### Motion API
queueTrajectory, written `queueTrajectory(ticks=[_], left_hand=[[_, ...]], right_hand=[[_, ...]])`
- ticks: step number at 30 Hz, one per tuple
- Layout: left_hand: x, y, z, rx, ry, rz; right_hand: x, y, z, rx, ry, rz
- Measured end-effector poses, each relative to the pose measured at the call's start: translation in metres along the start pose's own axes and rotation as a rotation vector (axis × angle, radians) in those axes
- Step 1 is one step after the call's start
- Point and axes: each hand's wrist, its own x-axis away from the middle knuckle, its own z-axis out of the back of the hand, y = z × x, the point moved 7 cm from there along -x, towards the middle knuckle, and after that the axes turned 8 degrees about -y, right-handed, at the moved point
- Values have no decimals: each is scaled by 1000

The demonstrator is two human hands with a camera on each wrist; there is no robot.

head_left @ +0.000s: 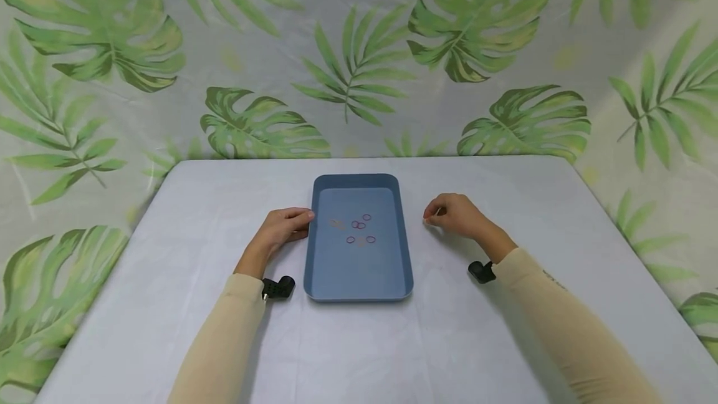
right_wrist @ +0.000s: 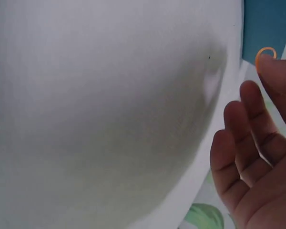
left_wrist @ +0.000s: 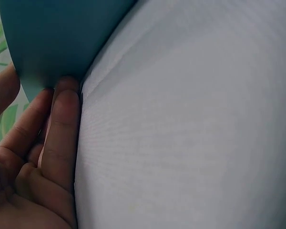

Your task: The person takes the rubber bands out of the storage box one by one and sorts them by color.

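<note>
wears beige sleeves [head_left: 215, 335] nearest, with a small black device [head_left: 278, 287] at each wrist. holds the blue tray [head_left: 359, 273] by its left wall with the left hand [head_left: 280, 227], setting thumb at the rim and fingers against the outer side. pinches an orange ring [right_wrist: 267, 48] between thumb and forefinger of the right hand [head_left: 457, 214], near the tray's right wall, with the other fingers loosely bent; cannot tell if touching the white worktop [head_left: 359, 354]. shows red rings [head_left: 358, 225] lying about the middle of the tray's floor, two of them together, plus paler rings [head_left: 335, 223] too faint to count. runs on past the tray to the worktop's far edge, then rises behind as a pale cloth [head_left: 350, 80] printed with green leaves.
</note>
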Motion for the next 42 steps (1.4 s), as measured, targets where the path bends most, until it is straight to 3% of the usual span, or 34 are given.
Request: queueTrajectory(ticks=[12,19,42], left_hand=[[3,2,2,3,-9,-6],[2,1,2,4,-8,-8],[1,3,0,11,-20,12]], right_hand=[[2,0,-9,-12,25,-72],[-1,0,-10,-1,-3,-93],[-4,-1,-8,34,-44,-58]])
